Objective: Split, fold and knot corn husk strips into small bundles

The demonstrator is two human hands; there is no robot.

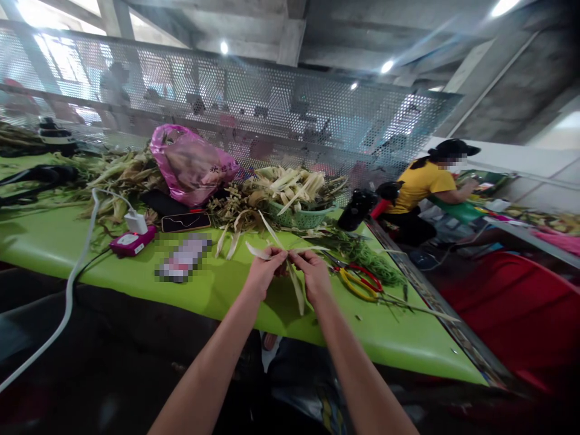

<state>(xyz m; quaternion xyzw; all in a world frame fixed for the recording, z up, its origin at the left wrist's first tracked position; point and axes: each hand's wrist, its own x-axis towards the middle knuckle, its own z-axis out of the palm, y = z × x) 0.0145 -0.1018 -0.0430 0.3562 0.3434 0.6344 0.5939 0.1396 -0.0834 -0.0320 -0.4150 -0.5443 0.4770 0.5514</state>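
Both my hands are over the near middle of the green table, thumbs almost meeting around crossed pale dried-leaf strips [296,291] that look like corn husk. My left hand [268,270] pinches the strips from the left, with one end sticking out past its knuckles. Fingers bent, my right hand [312,273] grips the same strips where they cross. One strip hangs down between the hands toward the table; others point up and to the right. Yellow-handled pliers or scissors [357,285] and a red-handled tool [369,277] lie just right of my right hand.
A green basket [301,217] of pale husks stands behind my hands, beside a pink plastic bag [193,163]. Left are a phone [185,222] and a magenta power block [132,240] with a white cable. Thin green stems [376,260] lie right. A person in yellow [423,187] sits beyond.
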